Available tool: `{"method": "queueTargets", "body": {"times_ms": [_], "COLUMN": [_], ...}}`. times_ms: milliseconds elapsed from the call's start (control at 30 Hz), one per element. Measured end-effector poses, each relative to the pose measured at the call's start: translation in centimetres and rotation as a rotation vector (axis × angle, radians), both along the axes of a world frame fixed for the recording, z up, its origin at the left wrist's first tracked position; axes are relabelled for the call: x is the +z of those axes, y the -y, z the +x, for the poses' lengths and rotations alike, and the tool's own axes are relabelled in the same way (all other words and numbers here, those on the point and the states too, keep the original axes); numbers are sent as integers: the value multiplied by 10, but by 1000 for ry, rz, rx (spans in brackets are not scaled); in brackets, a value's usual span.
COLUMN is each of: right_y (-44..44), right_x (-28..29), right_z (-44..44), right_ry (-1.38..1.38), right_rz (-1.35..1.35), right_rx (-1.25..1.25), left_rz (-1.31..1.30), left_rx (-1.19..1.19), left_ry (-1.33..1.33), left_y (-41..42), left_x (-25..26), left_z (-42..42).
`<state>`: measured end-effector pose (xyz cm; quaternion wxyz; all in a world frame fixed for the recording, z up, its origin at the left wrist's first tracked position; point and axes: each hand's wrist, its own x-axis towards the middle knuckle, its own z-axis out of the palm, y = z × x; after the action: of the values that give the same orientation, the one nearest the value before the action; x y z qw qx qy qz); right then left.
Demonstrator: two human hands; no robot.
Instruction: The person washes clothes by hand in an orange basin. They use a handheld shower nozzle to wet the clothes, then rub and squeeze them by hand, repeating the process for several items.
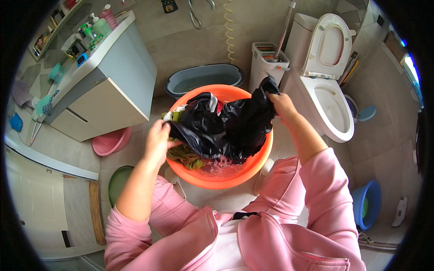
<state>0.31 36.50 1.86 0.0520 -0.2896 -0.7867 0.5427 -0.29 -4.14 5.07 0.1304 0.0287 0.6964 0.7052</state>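
A wet black garment (pixel 217 128) with a white stripe is stretched between my two hands over an orange plastic basin (pixel 217 183). My left hand (pixel 158 140) grips its left end at the basin's left rim. Higher up, beyond the right rim, my right hand (pixel 281 103) holds the other end bunched and raised. The lower part of the garment hangs to the water (pixel 220 167), which splashes beneath it. Olive-green cloth (pixel 186 156) lies in the left side of the basin, and a bit of red cloth shows behind the black one.
Behind the basin stands a grey oval tub (pixel 205 78) holding water. A white mop bucket (pixel 269 64) and a toilet (pixel 334 108) with raised lid are at the right. The vanity cabinet (pixel 101 108) stands left, a pink basin (pixel 112 142) under it. A blue bucket (pixel 368 205) sits far right.
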Motion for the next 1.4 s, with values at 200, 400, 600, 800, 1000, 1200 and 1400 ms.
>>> {"method": "queueTargets", "body": {"times_ms": [200,400,600,800,1000,1200,1400], "right_y": [-11,5,38,114,89,51,88], "right_x": [17,29,41,70,43,-55,-68], "right_z": [21,36,32,47,48,58,68], "right_ry": [-59,-8,63,29,-33,144,60], "right_rz": [-417,-485,-672,-568,-468,411,470], "right_rx": [-69,-7,47,679,448,332,750], "left_rz": [252,270,-825,74,247,253,204], "left_rx": [140,51,-60,-413,-190,-126,-40], "left_ry": [-136,-245,-1034,481,447,417,318], "left_y": [-4,-27,-77,-106,-69,-29,-3], "left_x": [69,107,34,28,-26,-25,-20], "left_z": [-47,-89,-60,11,-11,-13,-24]}}
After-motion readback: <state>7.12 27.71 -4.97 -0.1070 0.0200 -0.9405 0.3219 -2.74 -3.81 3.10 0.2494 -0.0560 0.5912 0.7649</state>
